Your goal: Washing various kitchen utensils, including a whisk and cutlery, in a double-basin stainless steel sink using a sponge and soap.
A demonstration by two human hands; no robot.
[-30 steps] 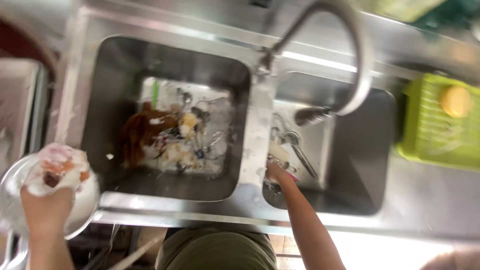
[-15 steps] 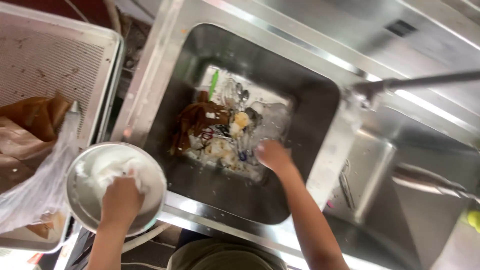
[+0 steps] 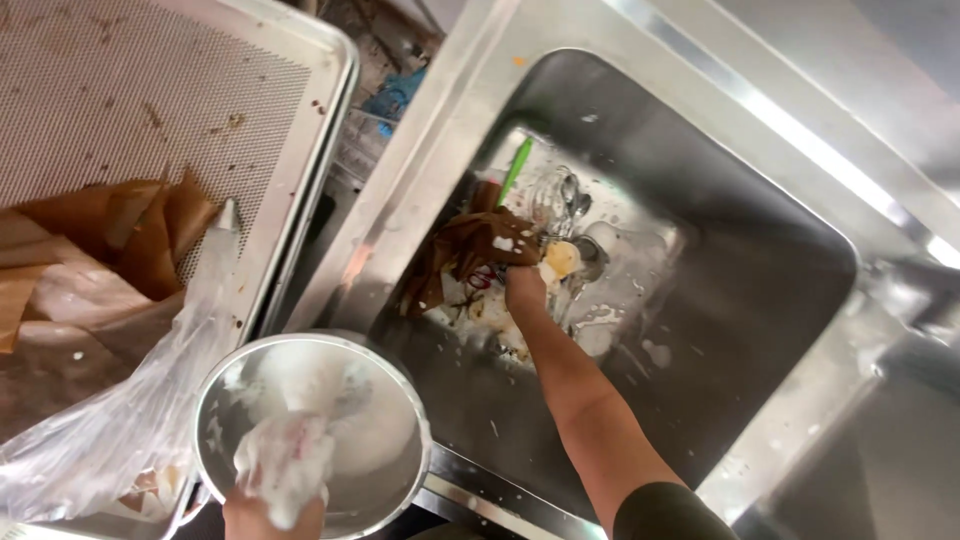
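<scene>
My left hand (image 3: pixel 268 516) is at the bottom edge, closed on a foamy white cloth (image 3: pixel 285 462) pressed into a round metal bowl (image 3: pixel 404 408). My right hand (image 3: pixel 524 287) reaches down into the steel sink (image 3: pixel 740 270) and grips a crumpled piece of wet brown paper (image 3: pixel 470 248) among dirty items. The paper partly covers its fingers. Beside that hand lie cutlery (image 3: pixel 562 196), a green utensil (image 3: pixel 516 168) and soapy scraps.
A perforated metal tray (image 3: pixel 150 90) stands at the left, holding torn brown paper (image 3: pixel 120 235) and a clear plastic bag (image 3: pixel 130 420). The steel counter rim (image 3: pixel 400 190) separates tray and sink. A second basin (image 3: pixel 900 440) shows at the right edge.
The view has swung left and closer. My right hand has gone deeper into the sink and taken hold of the brown paper. My left hand still rubs the cloth in the bowl.
</scene>
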